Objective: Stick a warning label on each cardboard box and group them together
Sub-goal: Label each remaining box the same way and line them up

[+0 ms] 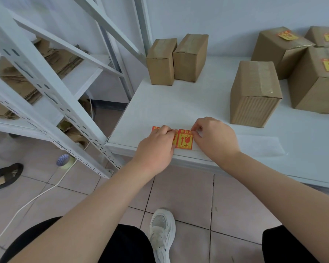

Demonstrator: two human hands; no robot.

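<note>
At the desk [160, 111] front edge, left hand [156, 147] fingers clamped the label strip [185, 141], prob to steady it, while right hand [215, 139] fingertips pinched its corner to peel.

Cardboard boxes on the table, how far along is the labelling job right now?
Done: three labelled boxes stand grouped at the far right. In hand: the left hand holds the label strip while the right hand pinches its top corner. Left: three bare boxes, two at the back and one nearer, need labels and grouping.
</note>
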